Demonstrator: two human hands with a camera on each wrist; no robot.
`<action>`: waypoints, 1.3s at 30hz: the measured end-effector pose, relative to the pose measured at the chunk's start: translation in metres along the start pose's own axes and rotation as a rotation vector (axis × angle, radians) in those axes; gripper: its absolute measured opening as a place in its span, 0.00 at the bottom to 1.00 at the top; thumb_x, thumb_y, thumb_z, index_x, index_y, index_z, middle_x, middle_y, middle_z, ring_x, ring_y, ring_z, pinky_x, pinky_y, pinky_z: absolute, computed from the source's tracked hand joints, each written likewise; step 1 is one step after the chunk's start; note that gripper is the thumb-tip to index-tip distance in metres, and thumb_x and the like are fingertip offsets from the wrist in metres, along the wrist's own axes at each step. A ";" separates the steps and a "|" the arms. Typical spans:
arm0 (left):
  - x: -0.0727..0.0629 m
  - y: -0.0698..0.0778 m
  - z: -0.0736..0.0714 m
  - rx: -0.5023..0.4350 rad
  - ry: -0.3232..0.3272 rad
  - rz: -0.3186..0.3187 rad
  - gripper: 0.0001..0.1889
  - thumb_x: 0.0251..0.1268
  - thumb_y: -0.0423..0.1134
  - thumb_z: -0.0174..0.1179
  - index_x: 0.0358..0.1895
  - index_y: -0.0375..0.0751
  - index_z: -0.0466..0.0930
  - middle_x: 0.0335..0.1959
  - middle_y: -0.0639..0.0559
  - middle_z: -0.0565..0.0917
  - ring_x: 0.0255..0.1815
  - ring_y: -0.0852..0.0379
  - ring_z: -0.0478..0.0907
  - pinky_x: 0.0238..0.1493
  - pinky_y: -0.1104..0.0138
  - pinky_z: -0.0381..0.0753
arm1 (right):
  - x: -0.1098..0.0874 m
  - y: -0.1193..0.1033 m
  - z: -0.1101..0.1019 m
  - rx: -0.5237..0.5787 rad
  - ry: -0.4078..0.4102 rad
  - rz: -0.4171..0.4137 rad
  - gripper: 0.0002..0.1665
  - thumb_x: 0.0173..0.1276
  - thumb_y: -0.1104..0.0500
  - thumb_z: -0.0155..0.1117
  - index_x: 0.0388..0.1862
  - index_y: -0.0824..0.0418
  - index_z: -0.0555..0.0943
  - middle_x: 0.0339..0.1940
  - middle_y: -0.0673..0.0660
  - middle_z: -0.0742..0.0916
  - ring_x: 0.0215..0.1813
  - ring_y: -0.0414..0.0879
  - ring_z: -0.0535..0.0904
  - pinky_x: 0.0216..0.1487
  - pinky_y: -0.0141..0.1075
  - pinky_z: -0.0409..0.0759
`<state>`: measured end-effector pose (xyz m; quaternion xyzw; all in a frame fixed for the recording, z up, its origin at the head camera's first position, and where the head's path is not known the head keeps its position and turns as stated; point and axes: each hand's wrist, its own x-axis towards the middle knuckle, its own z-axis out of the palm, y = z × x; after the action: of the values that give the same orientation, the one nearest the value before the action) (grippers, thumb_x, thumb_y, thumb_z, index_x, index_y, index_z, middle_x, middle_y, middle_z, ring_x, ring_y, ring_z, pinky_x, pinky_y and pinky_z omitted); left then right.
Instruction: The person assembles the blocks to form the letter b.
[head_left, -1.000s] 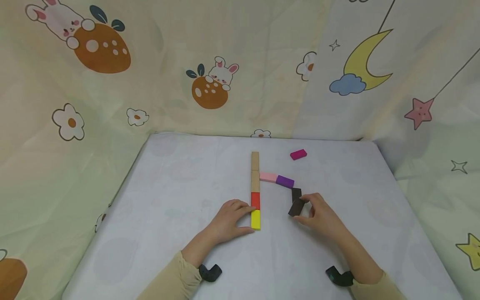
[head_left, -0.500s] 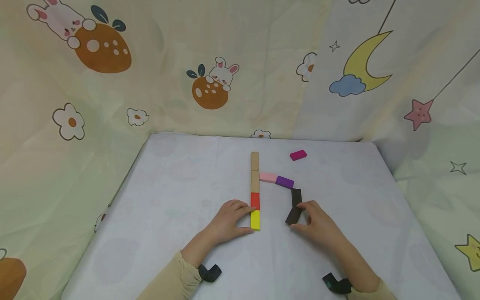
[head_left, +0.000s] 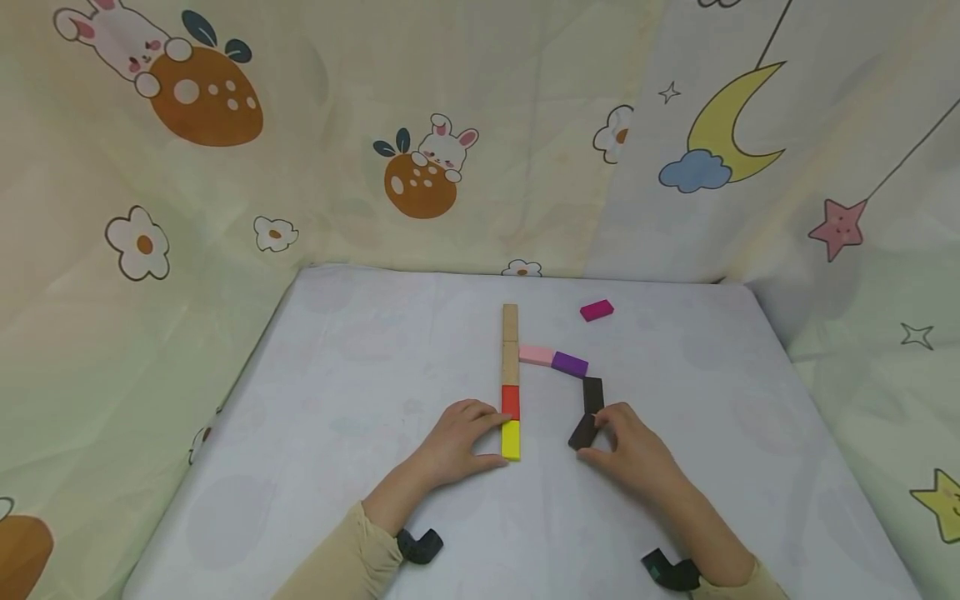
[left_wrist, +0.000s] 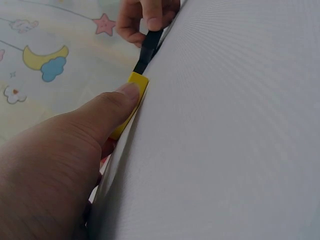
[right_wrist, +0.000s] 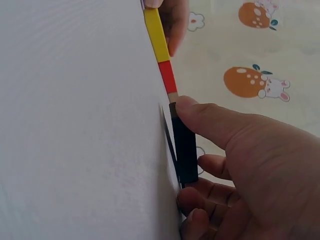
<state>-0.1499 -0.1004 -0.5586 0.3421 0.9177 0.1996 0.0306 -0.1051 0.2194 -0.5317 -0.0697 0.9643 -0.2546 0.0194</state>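
In the head view, my left hand (head_left: pixel 457 446) pinches the yellow block (head_left: pixel 511 446), thumb at its near end. A red block (head_left: pixel 511 400) and two plain wooden blocks (head_left: pixel 510 322) continue that straight column away from me. My right hand (head_left: pixel 633 450) holds a black block (head_left: pixel 582 433) by its two ends, slanted. Its far end meets a second black block (head_left: pixel 592 393). From the column's right side, a pink block (head_left: pixel 536 356) and a purple block (head_left: pixel 570 364) lead across to that upper black one. The right wrist view shows the held black block (right_wrist: pixel 186 150) between thumb and fingers.
A magenta block (head_left: pixel 596 310) lies apart at the back right of the white table (head_left: pixel 337 358). Printed cloth (head_left: pixel 315 167) hangs behind and at both sides. Black camera mounts (head_left: pixel 420 546) sit at both wrists, close over the tabletop.
My right hand has brought the slanted black block toward me and slightly left, off the upper black block to its near end. My left hand stays where it was.
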 end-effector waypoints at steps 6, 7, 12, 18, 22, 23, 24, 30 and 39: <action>-0.001 0.000 -0.001 -0.011 0.002 -0.001 0.35 0.60 0.64 0.63 0.71 0.63 0.69 0.61 0.61 0.75 0.67 0.57 0.66 0.75 0.57 0.61 | -0.002 0.000 0.003 -0.038 0.032 -0.030 0.30 0.54 0.43 0.77 0.48 0.55 0.75 0.55 0.53 0.77 0.42 0.43 0.75 0.37 0.36 0.77; -0.001 0.000 -0.001 -0.013 0.001 -0.001 0.35 0.60 0.64 0.63 0.71 0.63 0.69 0.61 0.61 0.75 0.67 0.57 0.66 0.75 0.57 0.61 | -0.002 0.000 0.003 -0.041 0.033 -0.029 0.30 0.54 0.43 0.77 0.48 0.55 0.75 0.55 0.53 0.77 0.42 0.43 0.75 0.36 0.36 0.76; 0.000 0.001 -0.001 0.002 -0.001 0.001 0.35 0.60 0.64 0.63 0.70 0.63 0.69 0.61 0.61 0.75 0.67 0.57 0.67 0.75 0.58 0.61 | -0.001 -0.001 0.003 -0.056 0.048 -0.025 0.29 0.54 0.43 0.77 0.46 0.55 0.75 0.55 0.54 0.77 0.41 0.44 0.75 0.37 0.37 0.78; 0.001 0.001 -0.001 0.015 -0.001 0.001 0.35 0.60 0.64 0.63 0.70 0.63 0.69 0.61 0.61 0.75 0.67 0.57 0.67 0.75 0.57 0.61 | 0.000 0.000 0.005 -0.068 0.066 -0.038 0.29 0.53 0.43 0.78 0.45 0.55 0.75 0.54 0.54 0.77 0.38 0.44 0.75 0.34 0.36 0.77; 0.000 0.000 0.000 0.018 0.005 0.005 0.35 0.60 0.64 0.63 0.70 0.63 0.69 0.61 0.61 0.75 0.67 0.57 0.67 0.75 0.57 0.62 | 0.000 0.000 0.006 -0.071 0.071 -0.051 0.30 0.53 0.43 0.78 0.45 0.55 0.75 0.54 0.54 0.77 0.37 0.43 0.74 0.31 0.35 0.76; 0.000 0.000 0.000 0.019 0.007 0.007 0.35 0.59 0.65 0.63 0.70 0.63 0.69 0.61 0.61 0.75 0.66 0.57 0.67 0.75 0.57 0.62 | 0.000 0.000 0.006 -0.072 0.073 -0.054 0.30 0.53 0.43 0.78 0.46 0.55 0.75 0.54 0.54 0.77 0.37 0.43 0.75 0.31 0.35 0.76; 0.000 0.000 0.000 0.020 0.010 0.009 0.35 0.59 0.65 0.63 0.70 0.63 0.69 0.61 0.61 0.75 0.66 0.57 0.67 0.75 0.57 0.62 | 0.000 0.000 0.006 -0.071 0.072 -0.057 0.30 0.53 0.43 0.78 0.46 0.55 0.74 0.54 0.54 0.77 0.37 0.44 0.75 0.31 0.35 0.76; 0.001 -0.001 0.001 0.021 0.014 0.012 0.35 0.59 0.65 0.63 0.70 0.63 0.69 0.60 0.62 0.75 0.66 0.58 0.67 0.75 0.58 0.62 | 0.000 0.001 0.005 -0.067 0.046 -0.039 0.29 0.55 0.41 0.76 0.47 0.54 0.74 0.56 0.54 0.76 0.39 0.44 0.76 0.34 0.37 0.78; 0.000 0.000 0.000 0.005 -0.005 0.000 0.35 0.60 0.64 0.63 0.71 0.63 0.68 0.61 0.62 0.75 0.67 0.58 0.66 0.75 0.57 0.61 | 0.000 0.000 0.003 -0.011 0.043 -0.019 0.26 0.67 0.34 0.62 0.47 0.54 0.75 0.55 0.52 0.76 0.42 0.45 0.76 0.40 0.41 0.78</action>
<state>-0.1498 -0.1003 -0.5581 0.3425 0.9182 0.1964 0.0321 -0.1045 0.2181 -0.5338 -0.0733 0.9652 -0.2511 -0.0039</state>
